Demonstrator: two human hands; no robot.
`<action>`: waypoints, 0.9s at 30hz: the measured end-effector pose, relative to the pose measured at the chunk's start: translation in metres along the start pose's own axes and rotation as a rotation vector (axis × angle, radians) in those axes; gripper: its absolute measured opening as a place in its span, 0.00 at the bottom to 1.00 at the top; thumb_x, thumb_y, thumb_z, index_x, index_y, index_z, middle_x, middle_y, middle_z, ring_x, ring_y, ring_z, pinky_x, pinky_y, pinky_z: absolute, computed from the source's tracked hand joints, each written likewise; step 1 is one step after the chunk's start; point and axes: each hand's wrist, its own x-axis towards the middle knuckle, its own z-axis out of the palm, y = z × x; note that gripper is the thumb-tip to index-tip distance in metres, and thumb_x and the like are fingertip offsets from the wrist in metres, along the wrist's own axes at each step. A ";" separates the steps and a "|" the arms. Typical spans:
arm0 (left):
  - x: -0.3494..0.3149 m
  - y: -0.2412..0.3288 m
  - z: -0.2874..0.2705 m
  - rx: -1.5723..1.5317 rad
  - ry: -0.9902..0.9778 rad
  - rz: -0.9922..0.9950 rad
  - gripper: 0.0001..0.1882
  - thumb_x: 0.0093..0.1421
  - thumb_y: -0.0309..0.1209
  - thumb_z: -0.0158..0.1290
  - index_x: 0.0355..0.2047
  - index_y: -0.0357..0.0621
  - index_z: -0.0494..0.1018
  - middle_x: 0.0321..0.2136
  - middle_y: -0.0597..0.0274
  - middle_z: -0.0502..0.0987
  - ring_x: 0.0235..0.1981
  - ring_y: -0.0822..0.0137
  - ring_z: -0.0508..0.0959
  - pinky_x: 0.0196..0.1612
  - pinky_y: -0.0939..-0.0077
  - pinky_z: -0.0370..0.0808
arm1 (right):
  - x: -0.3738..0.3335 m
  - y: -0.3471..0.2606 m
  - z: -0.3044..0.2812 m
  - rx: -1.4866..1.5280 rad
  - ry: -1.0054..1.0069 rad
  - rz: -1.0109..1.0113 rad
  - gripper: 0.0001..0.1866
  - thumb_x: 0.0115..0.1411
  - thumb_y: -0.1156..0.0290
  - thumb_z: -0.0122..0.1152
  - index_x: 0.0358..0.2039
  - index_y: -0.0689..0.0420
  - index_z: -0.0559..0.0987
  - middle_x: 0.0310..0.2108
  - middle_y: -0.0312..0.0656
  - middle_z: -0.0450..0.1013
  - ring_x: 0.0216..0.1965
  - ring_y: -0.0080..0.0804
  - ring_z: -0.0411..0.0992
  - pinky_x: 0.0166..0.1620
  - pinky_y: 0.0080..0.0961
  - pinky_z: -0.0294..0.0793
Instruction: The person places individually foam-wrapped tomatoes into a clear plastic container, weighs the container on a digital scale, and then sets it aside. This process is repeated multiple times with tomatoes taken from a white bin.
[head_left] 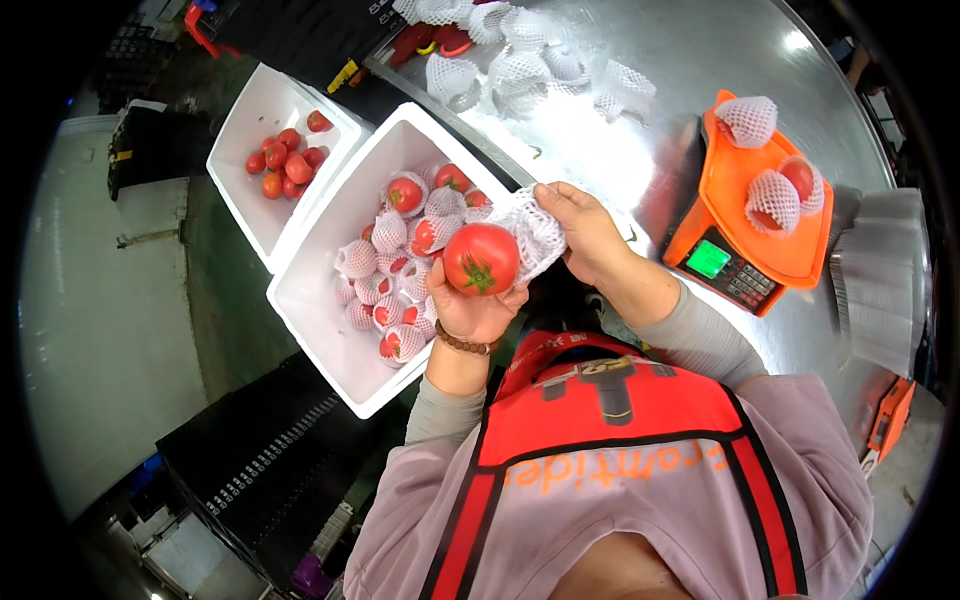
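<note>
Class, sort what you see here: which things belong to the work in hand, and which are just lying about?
In use: tomato in left hand; foam net in right hand; box of netted tomatoes.
Lying about: scale; spare nets; box of bare tomatoes; black crate.

**Reds, Whites and Orange at a Packing Table**

A glossy red round tomato [481, 258] with a green stem star sits against a white diamond-mesh foam net sleeve [532, 232]. White rectangular foam boxes [330, 340] hold more red fruit. An orange plastic weighing scale [770, 240] shows a green display on the silver steel table [690, 50]. A brown bead bracelet [466, 344] meets grey sleeves and a red black-trimmed vest [610, 420].
</note>
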 end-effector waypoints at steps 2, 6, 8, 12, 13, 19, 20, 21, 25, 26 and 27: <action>0.000 -0.009 0.005 0.014 -0.061 -0.040 0.35 0.47 0.60 0.54 0.50 0.55 0.67 0.44 0.66 0.73 0.35 0.70 0.73 0.29 0.76 0.68 | -0.009 -0.005 -0.010 -0.026 -0.025 -0.103 0.10 0.63 0.66 0.56 0.34 0.61 0.75 0.29 0.34 0.72 0.30 0.20 0.69 0.34 0.20 0.70; 0.005 -0.027 0.007 0.236 -0.044 -0.079 0.34 0.49 0.59 0.53 0.51 0.54 0.66 0.44 0.67 0.73 0.36 0.71 0.73 0.30 0.77 0.69 | -0.040 -0.023 -0.014 -0.608 0.026 -0.570 0.07 0.59 0.69 0.59 0.33 0.59 0.78 0.28 0.34 0.73 0.30 0.25 0.70 0.35 0.21 0.69; 0.011 -0.036 0.015 0.369 0.015 -0.042 0.34 0.51 0.59 0.53 0.52 0.52 0.65 0.44 0.68 0.72 0.39 0.70 0.73 0.32 0.80 0.69 | -0.059 -0.028 -0.016 -1.037 -0.053 -1.021 0.07 0.53 0.72 0.62 0.34 0.55 0.81 0.31 0.40 0.72 0.29 0.35 0.71 0.34 0.26 0.70; 0.017 -0.056 0.040 0.702 0.118 0.117 0.35 0.55 0.65 0.45 0.49 0.51 0.66 0.39 0.68 0.72 0.35 0.74 0.72 0.30 0.82 0.68 | -0.075 -0.026 -0.029 -0.942 -0.046 -1.030 0.08 0.55 0.72 0.61 0.36 0.58 0.80 0.34 0.42 0.72 0.30 0.35 0.72 0.34 0.27 0.71; 0.018 -0.059 0.042 0.646 0.130 0.069 0.35 0.55 0.66 0.44 0.48 0.51 0.66 0.39 0.68 0.73 0.33 0.74 0.72 0.29 0.83 0.68 | -0.076 -0.027 -0.033 -0.871 -0.030 -0.974 0.08 0.55 0.72 0.61 0.36 0.58 0.80 0.34 0.42 0.72 0.31 0.35 0.72 0.34 0.27 0.71; 0.022 -0.076 0.049 0.434 0.143 -0.150 0.35 0.56 0.68 0.38 0.46 0.53 0.68 0.34 0.70 0.75 0.25 0.75 0.72 0.23 0.86 0.67 | -0.088 -0.045 -0.047 -0.901 0.020 -0.822 0.11 0.58 0.74 0.57 0.42 0.62 0.77 0.32 0.43 0.73 0.35 0.30 0.72 0.38 0.22 0.70; 0.024 -0.078 0.048 0.443 0.148 -0.140 0.34 0.56 0.67 0.39 0.47 0.53 0.67 0.34 0.69 0.75 0.24 0.75 0.72 0.23 0.86 0.67 | -0.088 -0.045 -0.048 -0.907 0.031 -0.817 0.11 0.58 0.74 0.57 0.41 0.62 0.78 0.33 0.43 0.73 0.36 0.30 0.72 0.38 0.22 0.70; 0.025 -0.079 0.048 0.451 0.154 -0.129 0.33 0.57 0.65 0.40 0.48 0.52 0.67 0.34 0.69 0.75 0.24 0.75 0.72 0.23 0.87 0.67 | -0.088 -0.044 -0.051 -0.913 0.041 -0.812 0.11 0.58 0.74 0.57 0.41 0.62 0.78 0.33 0.44 0.73 0.36 0.30 0.72 0.38 0.23 0.70; 0.021 -0.080 0.049 1.049 0.142 0.076 0.26 0.59 0.51 0.52 0.48 0.45 0.64 0.37 0.65 0.73 0.29 0.77 0.72 0.27 0.87 0.69 | -0.082 -0.044 -0.065 -0.876 0.034 -0.936 0.08 0.56 0.75 0.59 0.37 0.61 0.79 0.35 0.43 0.74 0.36 0.35 0.72 0.39 0.26 0.71; 0.028 -0.092 0.048 0.906 0.072 0.302 0.26 0.56 0.39 0.59 0.48 0.40 0.62 0.36 0.60 0.73 0.31 0.76 0.74 0.29 0.85 0.72 | -0.087 -0.044 -0.063 -0.948 -0.004 -1.042 0.08 0.56 0.76 0.58 0.36 0.62 0.79 0.37 0.43 0.74 0.39 0.33 0.72 0.41 0.27 0.70; 0.029 -0.089 0.047 0.985 0.094 0.339 0.26 0.56 0.38 0.60 0.48 0.39 0.62 0.36 0.59 0.73 0.31 0.75 0.74 0.29 0.85 0.73 | -0.089 -0.044 -0.061 -1.019 -0.044 -1.148 0.07 0.57 0.77 0.58 0.36 0.62 0.80 0.38 0.42 0.74 0.41 0.31 0.71 0.43 0.27 0.70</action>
